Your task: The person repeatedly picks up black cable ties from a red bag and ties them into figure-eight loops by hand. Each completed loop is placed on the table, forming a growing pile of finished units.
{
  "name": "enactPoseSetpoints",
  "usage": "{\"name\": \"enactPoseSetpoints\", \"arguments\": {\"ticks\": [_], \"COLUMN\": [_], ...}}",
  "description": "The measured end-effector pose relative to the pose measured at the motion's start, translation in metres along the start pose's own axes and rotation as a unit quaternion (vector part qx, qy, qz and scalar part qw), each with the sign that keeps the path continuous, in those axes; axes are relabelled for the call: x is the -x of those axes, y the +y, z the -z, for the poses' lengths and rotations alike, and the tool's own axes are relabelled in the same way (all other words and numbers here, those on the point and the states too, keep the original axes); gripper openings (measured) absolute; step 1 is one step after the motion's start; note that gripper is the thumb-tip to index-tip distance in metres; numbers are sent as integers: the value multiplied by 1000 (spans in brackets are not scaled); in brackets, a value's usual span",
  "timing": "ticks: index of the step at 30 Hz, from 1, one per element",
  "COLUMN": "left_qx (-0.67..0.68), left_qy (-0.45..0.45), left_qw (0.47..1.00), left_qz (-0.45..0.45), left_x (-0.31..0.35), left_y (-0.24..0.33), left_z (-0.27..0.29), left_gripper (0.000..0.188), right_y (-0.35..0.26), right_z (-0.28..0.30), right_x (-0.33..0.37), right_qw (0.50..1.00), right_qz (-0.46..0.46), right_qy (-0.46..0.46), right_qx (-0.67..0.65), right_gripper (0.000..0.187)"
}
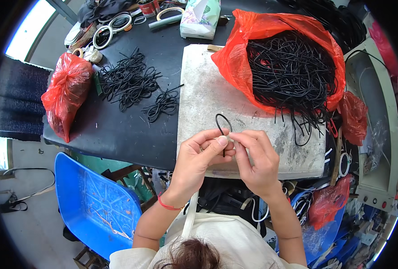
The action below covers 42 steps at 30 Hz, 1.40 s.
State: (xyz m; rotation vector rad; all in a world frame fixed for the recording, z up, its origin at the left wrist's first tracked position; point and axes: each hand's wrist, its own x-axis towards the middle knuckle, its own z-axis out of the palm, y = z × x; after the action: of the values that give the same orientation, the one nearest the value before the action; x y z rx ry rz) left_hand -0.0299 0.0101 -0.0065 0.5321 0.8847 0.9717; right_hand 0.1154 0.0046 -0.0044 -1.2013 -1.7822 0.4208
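Over the near part of the pale board, both my hands meet around one short black cord bent into an upright loop. My left hand pinches the cord between thumb and fingers, and a short end hangs below. With thumb and forefinger together, my right hand grips the other side of the loop; the exact spot is partly hidden by the fingertips. Beyond them an open red plastic bag holds a heap of black cords, some spilling onto the board. Left of the board lie piles of looped black cords.
A tied red bag stands at the table's left edge. At the back are tape rolls, a tissue pack and a red can. A blue plastic chair is below left; a grey machine frame stands right.
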Motion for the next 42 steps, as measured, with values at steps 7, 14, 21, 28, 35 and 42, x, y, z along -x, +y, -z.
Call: {"name": "enactPoseSetpoints", "arguments": {"ticks": [7,14,21,28,35,42], "left_qx": [-20,-94,176,-55,-97,-533], "left_qy": [-48,-93,-33,-89,-59,-166], "left_qw": [998,990,984,994,994,804], "left_qz": [20,-40,0,31,-1,-204], "left_x": [-1,-1,-1,0,3,15], "left_y": [2,4,16,2,5,15], "left_z": [6,12,4,8,3,-6], "left_gripper": [26,22,11,16,18,11], "right_y": [3,-11,3,-3,0,-2], "right_z": [10,18,26,23,24,52], "right_x": [-3,-2,7,-1,5,-22], "right_qw": [997,975,993,993,996,980], "right_qz": [22,-170,-106,49,14,72], "right_qy": [-60,-67,-60,-47,-5,-163], "right_qx": [-41,-130,-12,97,91,90], "right_gripper": [24,18,16,18,22,19]}}
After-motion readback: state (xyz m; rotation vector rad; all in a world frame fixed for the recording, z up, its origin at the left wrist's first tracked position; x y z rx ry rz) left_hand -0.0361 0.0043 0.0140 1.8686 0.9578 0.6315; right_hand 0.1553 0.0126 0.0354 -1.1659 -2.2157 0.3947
